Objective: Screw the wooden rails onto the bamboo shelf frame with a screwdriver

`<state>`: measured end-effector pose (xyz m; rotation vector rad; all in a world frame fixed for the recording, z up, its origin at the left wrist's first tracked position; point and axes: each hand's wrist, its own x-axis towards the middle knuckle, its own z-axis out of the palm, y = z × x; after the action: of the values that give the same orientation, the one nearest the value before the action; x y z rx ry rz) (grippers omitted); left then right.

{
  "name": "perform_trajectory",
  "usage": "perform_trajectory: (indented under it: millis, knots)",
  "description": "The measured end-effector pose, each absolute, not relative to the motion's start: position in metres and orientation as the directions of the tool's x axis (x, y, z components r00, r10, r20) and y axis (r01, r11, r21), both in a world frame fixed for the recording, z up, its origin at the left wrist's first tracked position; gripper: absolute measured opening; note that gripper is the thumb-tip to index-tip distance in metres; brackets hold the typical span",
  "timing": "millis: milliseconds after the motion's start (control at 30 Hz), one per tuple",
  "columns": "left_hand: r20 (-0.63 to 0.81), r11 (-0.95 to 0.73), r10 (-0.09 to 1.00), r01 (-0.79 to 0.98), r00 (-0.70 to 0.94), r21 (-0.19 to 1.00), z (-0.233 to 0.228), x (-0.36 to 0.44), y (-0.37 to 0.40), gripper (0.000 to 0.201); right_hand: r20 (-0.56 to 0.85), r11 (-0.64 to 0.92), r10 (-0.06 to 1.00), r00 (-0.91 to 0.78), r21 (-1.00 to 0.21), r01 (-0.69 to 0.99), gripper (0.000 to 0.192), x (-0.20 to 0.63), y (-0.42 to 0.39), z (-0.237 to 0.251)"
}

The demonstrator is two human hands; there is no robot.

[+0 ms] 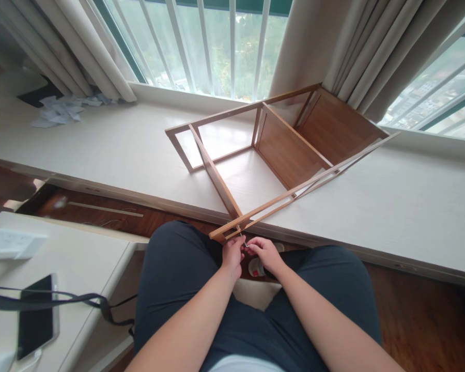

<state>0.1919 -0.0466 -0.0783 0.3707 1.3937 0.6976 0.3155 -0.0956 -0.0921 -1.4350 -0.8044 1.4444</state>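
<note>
Desk (96,248) at the far left has a white power strip (13,243), a dark-screened phone (36,330) and a black strap (95,298) running across the phone. Beyond that, on the pale window ledge (101,139), there's some crumpled white paper (60,111) by the gathered curtain (81,46), and a long thin strip (104,208) lies low down between desk and ledge. Then comes the barred window (217,51), and below it, between the person's knees (333,274), the busy bit. The left hand (232,256) has its fingers curled in right by the near corner of a brown wooden frame (290,160); honestly can't tell if it's gripping the wood, the tool or both. Next to it is that small bent metal tool (245,243), with the right hand (265,253) pinching it in the fingertips, its other end up at the corner joint. The frame itself sits at an angle on the ledge, brown panels (333,126) set into its right half, near corner poking out past the ledge's front edge. Over on the far right it's another curtain (403,46), a second window (430,98) and dark wood floor (418,320) below.
</note>
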Motion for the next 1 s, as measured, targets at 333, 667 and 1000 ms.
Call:
perform_trajectory:
  millis: [333,667,1000]
  knots:
    - [-0.773,0.755,0.635,-0.212,-0.002,0.621,-0.07,0.193,-0.045,0.037,-0.405,-0.392,0.912,0.066,-0.908,-0.147,0.021,0.318,-0.093,-0.092]
    - [-0.784,0.768,0.621,-0.202,-0.003,0.608,-0.065,0.191,-0.045,0.042,-0.395,-0.381,0.915,0.085,-0.913,-0.145,0.017,0.321,-0.092,-0.083]
    - [-0.785,0.767,0.62,-0.215,0.003,0.605,-0.066,0.191,-0.045,0.042,-0.268,-0.288,0.946,0.184,-0.953,0.091,0.016,0.325,-0.093,-0.073]
